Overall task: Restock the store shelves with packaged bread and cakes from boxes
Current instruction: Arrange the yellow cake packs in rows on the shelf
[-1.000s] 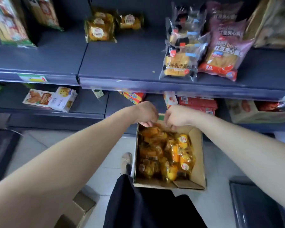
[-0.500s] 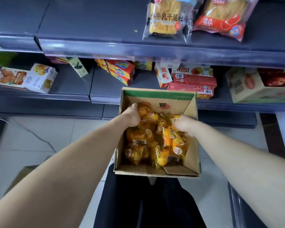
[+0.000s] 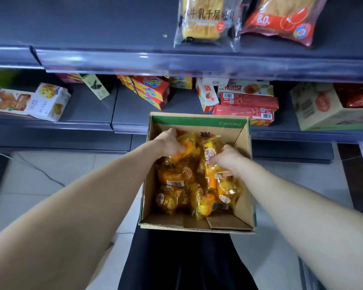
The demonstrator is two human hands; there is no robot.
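An open cardboard box (image 3: 242,197) rests on my lap, holding several clear-wrapped yellow cake packets (image 3: 176,178). My left hand (image 3: 169,143) reaches into the box's far left part, fingers curled round one cake packet (image 3: 187,146). My right hand (image 3: 226,159) is in the box's right half, fingers curled round another yellow packet (image 3: 211,155). Above, the dark blue upper shelf (image 3: 105,32) carries a bagged layered toast loaf (image 3: 203,19) and a red bread bag (image 3: 281,17).
The lower shelf (image 3: 88,114) holds cookie boxes (image 3: 48,101) at left, orange-red boxes (image 3: 153,91), red cartons (image 3: 245,105) and a large carton (image 3: 321,109) at right. The upper shelf's front lip (image 3: 176,63) overhangs it. Pale floor tiles (image 3: 50,174) lie below.
Both hands dropped from the box's far rim down into the packets and closed on them. The view tilted down and moved closer to the box and lower shelf.
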